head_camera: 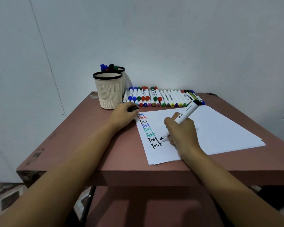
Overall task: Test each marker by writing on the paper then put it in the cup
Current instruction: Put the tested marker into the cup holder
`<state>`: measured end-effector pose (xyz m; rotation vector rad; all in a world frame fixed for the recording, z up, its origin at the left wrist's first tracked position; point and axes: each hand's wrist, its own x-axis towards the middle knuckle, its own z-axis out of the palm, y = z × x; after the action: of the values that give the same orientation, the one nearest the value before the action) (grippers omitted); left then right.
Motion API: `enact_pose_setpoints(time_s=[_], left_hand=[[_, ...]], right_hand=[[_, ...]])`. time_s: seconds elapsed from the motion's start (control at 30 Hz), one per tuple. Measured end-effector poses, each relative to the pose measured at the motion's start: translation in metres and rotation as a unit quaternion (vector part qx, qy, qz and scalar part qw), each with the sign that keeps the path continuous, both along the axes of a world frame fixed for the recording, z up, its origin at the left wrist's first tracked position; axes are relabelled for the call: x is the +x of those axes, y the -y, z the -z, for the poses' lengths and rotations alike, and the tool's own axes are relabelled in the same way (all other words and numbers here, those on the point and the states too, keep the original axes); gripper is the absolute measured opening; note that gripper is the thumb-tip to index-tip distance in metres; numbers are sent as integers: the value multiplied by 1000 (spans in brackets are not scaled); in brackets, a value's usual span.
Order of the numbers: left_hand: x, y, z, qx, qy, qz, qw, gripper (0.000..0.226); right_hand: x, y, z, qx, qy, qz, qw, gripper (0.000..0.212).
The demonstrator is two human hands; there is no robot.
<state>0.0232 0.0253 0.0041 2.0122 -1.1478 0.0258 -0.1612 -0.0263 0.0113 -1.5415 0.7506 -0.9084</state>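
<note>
My right hand (183,134) grips a white marker with a black tip (186,113), uncapped, its tip just above the white paper (220,128) to the right of the lowest two words. A column of several "Test" words (148,130) in blue, red, black and green runs down the paper's left side. My left hand (124,116) rests at the paper's top left corner, closed around a black cap (133,109). Two beige cups stand at the table's back left: the front cup (108,90), and the rear cup (124,76) holding several markers.
A row of several capped markers (162,97) lies along the back of the reddish-brown table (88,136), between the cups and the right rear corner. A pale wall stands right behind the table. Patterned floor shows below the front edge.
</note>
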Motion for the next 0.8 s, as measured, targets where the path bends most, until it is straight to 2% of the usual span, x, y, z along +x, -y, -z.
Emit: enact_pose_setpoints(time_s=[0.13,0.27,0.47,0.57,0.8], left_hand=[[-4,-1,-1,-8,36,1,999,36],[-7,-1,-2,-21,60,20,998,35],[-8,0,-3,-9,79,21,997,37],[-7,1,-3,-7,81,18,997,34],[-5,3,-1,-7,85,50,995,29]], right_hand=[[-3,8,-5,93,47,-26,994,34],[-5,16,-20,101,84,-45,990,37],[16,37,-38,165,118,-116,972,25],[31,47,-37,154,106,-147,971,20],[54,58,-20,121,122,-134,976,17]])
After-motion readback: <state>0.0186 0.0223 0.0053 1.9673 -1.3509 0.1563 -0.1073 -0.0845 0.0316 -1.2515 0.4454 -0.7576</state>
